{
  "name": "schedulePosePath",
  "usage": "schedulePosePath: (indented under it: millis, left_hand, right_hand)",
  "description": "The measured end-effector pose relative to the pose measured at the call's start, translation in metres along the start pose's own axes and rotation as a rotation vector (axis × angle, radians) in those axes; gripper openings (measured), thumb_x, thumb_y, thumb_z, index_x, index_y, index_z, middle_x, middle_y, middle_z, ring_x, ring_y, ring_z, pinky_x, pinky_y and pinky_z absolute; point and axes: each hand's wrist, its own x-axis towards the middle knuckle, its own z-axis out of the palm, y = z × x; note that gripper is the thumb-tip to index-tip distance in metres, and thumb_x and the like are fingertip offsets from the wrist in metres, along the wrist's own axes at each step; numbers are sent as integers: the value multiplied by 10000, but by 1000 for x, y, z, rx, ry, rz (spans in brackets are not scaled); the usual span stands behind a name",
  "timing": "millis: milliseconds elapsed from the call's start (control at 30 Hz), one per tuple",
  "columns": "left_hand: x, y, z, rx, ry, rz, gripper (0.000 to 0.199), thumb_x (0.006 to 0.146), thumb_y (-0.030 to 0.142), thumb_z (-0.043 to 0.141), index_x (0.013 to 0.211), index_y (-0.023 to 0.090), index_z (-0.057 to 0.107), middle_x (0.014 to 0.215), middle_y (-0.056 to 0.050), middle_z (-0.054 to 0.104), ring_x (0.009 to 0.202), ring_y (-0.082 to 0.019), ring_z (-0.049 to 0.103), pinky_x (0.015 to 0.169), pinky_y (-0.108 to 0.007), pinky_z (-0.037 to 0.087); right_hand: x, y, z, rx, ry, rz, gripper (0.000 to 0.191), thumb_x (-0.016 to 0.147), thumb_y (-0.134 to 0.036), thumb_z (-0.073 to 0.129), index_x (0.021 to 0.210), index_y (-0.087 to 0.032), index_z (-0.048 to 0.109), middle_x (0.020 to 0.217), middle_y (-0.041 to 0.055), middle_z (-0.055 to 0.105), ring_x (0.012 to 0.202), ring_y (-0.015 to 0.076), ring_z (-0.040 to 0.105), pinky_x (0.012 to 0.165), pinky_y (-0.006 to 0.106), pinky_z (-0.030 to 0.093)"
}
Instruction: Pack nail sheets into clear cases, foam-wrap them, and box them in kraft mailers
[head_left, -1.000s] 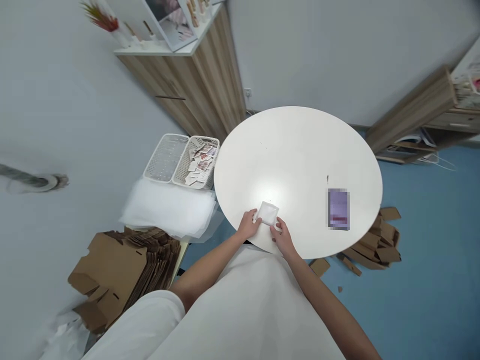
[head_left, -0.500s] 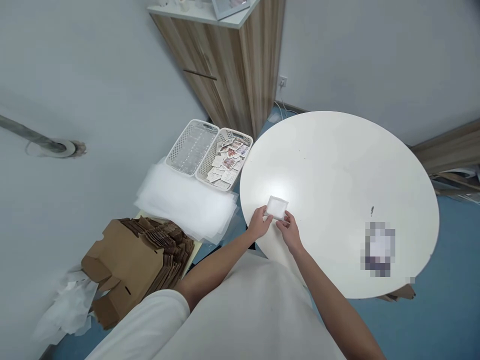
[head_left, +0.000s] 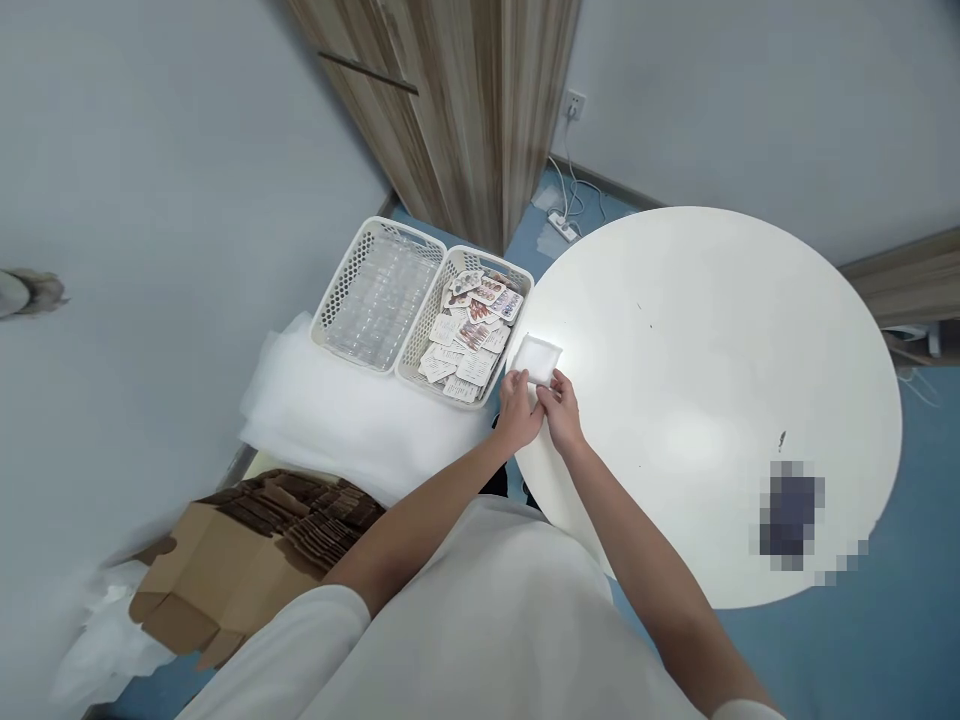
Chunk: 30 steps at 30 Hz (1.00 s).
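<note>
A small white, square, flat packet [head_left: 537, 357], seemingly wrapped in translucent sheet, is held between both hands at the left edge of the round white table [head_left: 697, 330]. My left hand [head_left: 519, 412] grips its near left side, fingers closed on it. On the near right corner, my right hand [head_left: 561, 408] is closed too, its thumb close to the left one. What lies inside the wrapping cannot be made out. Just left of the hands stands a white basket [head_left: 405, 370] of printed cards [head_left: 474, 335].
A second basket [head_left: 322, 310] holds clear plastic pieces [head_left: 382, 300]. Nearer me lie a stack of white translucent sheets [head_left: 337, 420] and folded brown cardboard boxes [head_left: 225, 570]. A blurred dark object [head_left: 791, 515] rests at the table's right. Behind stands a wooden cabinet [head_left: 457, 120].
Both hands have drawn closer together on the packet's near side. The packet sits nearer the card basket and table edge. The camera view has tilted down.
</note>
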Motion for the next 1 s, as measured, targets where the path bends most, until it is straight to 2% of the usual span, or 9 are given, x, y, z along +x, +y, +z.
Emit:
schedulePosePath:
  millis: [333,533,700,867,933,1000]
  left_hand:
    - [14,-6,-11,-48,-77,85,544,818,230,429,1306,120,216,1404,-179,97,1328,-261,78,1056,-428,199]
    - [11,-10,-13,-76,-65,105,572,816,242,443,1322,162,190,1427,-147,116,1329,-251,106,1056,-440,206]
    - [8,-11,-12,-72,-53,69,589,805,256,474,1321,177,202,1420,-148,155,1321,-271,135,1045,-473,216]
    - [-17,-7,-8,-120,-75,43,568,798,225,474,1316,189,244,1416,-128,178,1312,-263,173,1033,-451,265]
    - [-36,-5,-7,-171,-130,33,564,798,229,475,1317,200,258,1408,-123,201,1273,-264,275,995,-433,333]
    - [-56,-4,-6,-236,-175,5,550,806,241,466,1317,201,268,1390,-134,238,1157,-240,442,931,-399,409]
  right_hand:
    - [13,-11,16,36,24,-51,612,700,-375,563,1268,-279,356,1211,37,435,1045,159,499,906,311,409]
    - [12,-11,17,20,57,-34,639,688,-376,569,1279,-269,349,1252,56,398,1033,167,502,878,317,424]
    - [4,-11,12,-36,75,-10,627,694,-399,563,1273,-285,350,1277,57,382,1048,172,487,881,320,423]
    - [-23,8,-7,-138,59,18,616,686,-396,579,1256,-283,372,1271,68,406,1011,194,509,888,357,418]
    - [-38,19,-19,-164,39,26,606,688,-406,576,1249,-287,379,1261,66,417,981,197,523,872,368,431]
    - [-54,27,-31,-183,16,43,599,687,-414,573,1242,-287,386,1236,65,440,946,195,538,847,375,448]
